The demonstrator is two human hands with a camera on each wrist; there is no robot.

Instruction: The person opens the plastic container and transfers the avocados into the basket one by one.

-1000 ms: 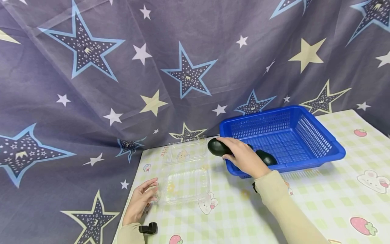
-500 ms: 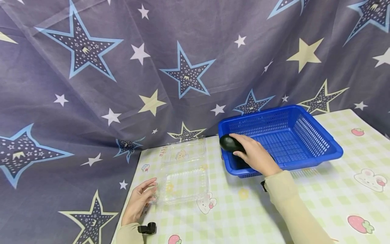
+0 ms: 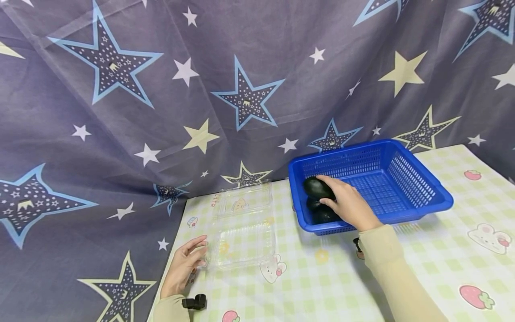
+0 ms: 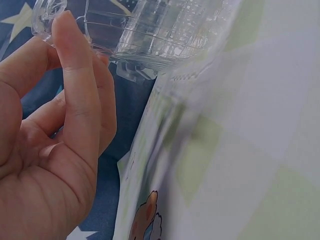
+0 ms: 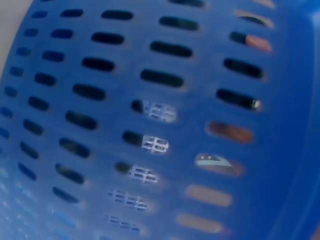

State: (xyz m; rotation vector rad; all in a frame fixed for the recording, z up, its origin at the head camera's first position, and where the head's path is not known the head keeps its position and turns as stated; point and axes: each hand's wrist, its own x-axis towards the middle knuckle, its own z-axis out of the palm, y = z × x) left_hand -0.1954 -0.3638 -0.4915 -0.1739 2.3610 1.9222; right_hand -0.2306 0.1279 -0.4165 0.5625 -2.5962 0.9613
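Note:
My right hand grips a glossy dark green avocado inside the blue plastic basket, at its left end. Beneath it lie other dark green avocados, partly covered by the hand and the held one. To the left, a clear plastic clamshell box lies unfolded on the table, its lid towards the back. My left hand is at the box's left edge, fingers loosely bent. In the left wrist view, the fingertips touch the clear box at a corner.
The table wears a green-and-white checked cloth with printed rabbits and strawberries. Behind it hangs a purple-grey curtain with stars. The right wrist view is filled by the basket's slotted wall, with dark shapes behind the slots.
My right hand has carried the avocado rightward from outside the basket's left rim to inside it, and lowered it near the other avocados. The left hand and the clear box stay put.

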